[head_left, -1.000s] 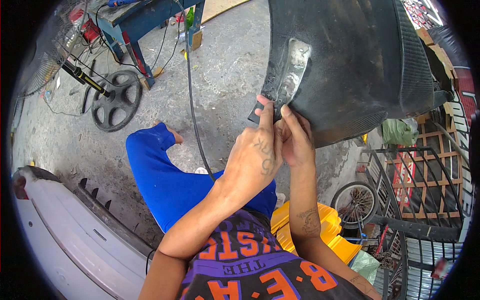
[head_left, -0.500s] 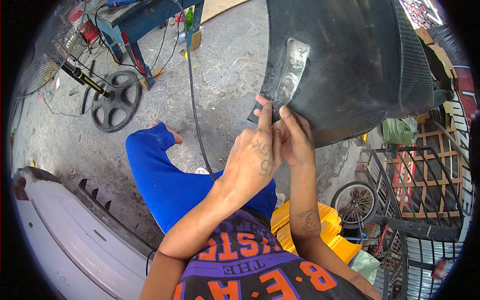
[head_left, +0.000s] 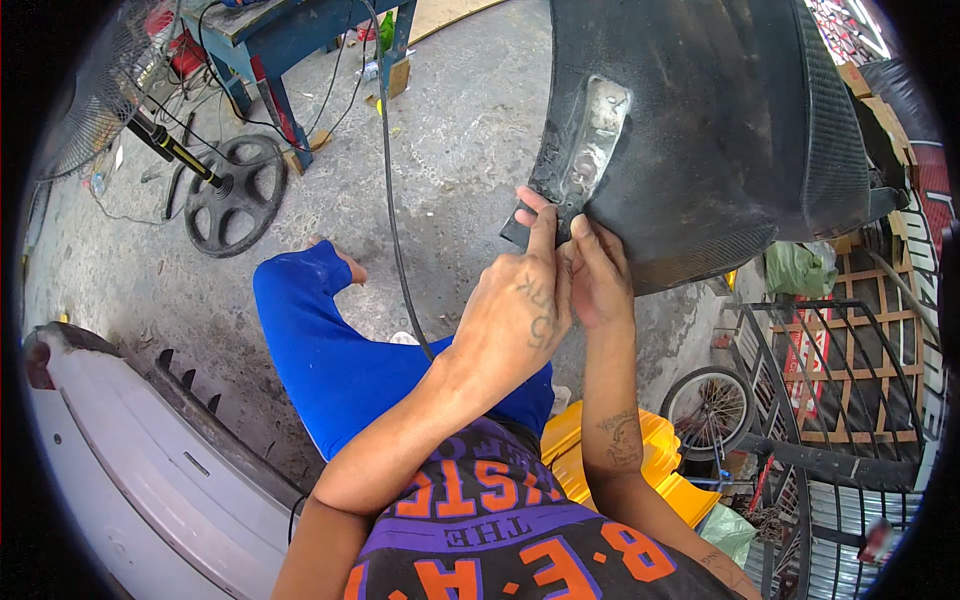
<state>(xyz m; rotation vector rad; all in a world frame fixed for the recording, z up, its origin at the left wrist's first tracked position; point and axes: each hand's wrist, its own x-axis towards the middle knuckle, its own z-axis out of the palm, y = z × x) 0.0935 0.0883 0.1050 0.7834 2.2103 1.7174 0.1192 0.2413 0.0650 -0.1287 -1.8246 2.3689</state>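
Note:
A large black plastic panel point(head_left: 690, 130), shaped like a car bumper, rises in front of me. Near its left edge runs a pale, scuffed recess point(head_left: 606, 108) with a whitish, worn surface. My left hand point(head_left: 512, 308) pinches the panel's lower left corner, its fingers reaching around a dark tab point(head_left: 517, 232) there. Close beside it, my right hand point(head_left: 602, 280) grips the same edge with the thumb up on the front. Its other fingers are partly hidden, and whether a small piece lies between the hands I cannot make out.
A black cable point(head_left: 388, 180) hangs down past my left arm. Beyond it stand a fan base point(head_left: 236, 212) and a blue workbench point(head_left: 262, 38). A silver car part point(head_left: 150, 470) lies at lower left. Yellow plastic pieces point(head_left: 640, 450), a bicycle wheel point(head_left: 708, 410) and metal racks are at right.
The panel and both hands sit slightly farther right in the picture, and the background has shifted a little too. Both hands keep their hold at the panel's corner.

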